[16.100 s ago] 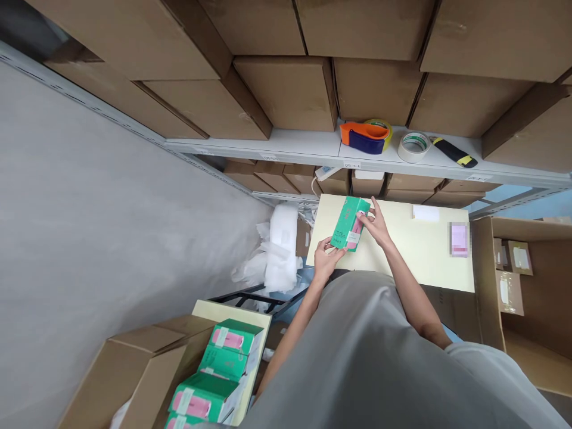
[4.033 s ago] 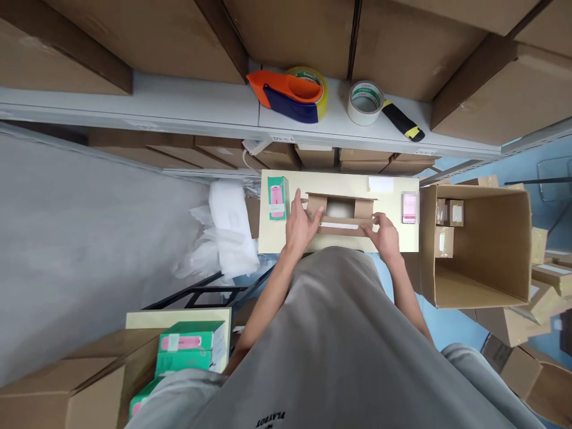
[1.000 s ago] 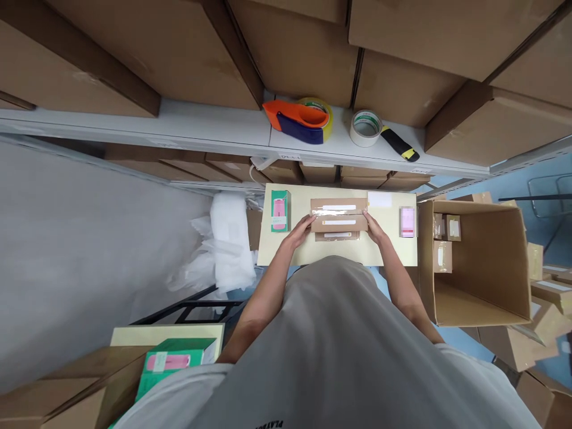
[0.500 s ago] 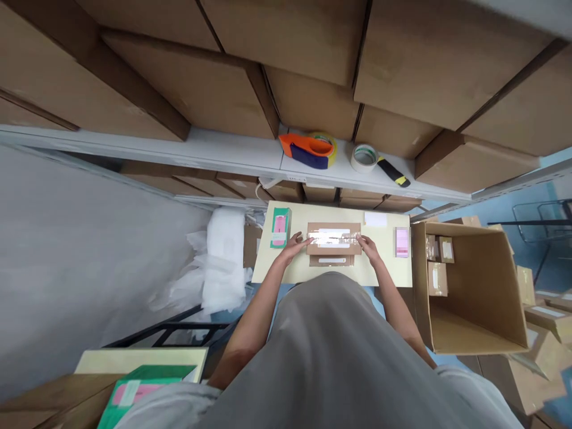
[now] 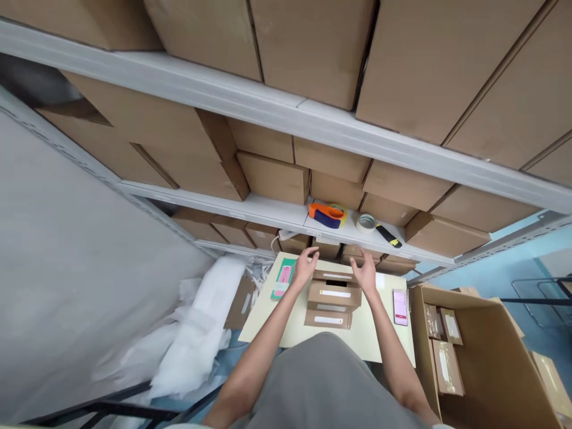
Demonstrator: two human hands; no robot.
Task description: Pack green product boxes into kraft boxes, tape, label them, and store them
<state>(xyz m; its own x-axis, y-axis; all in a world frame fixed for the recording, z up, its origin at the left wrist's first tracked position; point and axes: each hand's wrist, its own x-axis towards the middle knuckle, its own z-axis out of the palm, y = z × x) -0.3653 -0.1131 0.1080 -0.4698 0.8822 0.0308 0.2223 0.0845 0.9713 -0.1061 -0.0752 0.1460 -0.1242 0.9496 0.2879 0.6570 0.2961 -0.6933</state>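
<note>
Cream table [image 5: 295, 333] under cardboard box [image 5: 335, 301], shelves [image 5: 268, 98] behind.

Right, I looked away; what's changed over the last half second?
The left hand and right hand have let go of the cardboard box and moved forward, toward the shelf; the top flaps, nearly meeting before, now gape. The green box, phone and tape dispenser stayed put.
</note>
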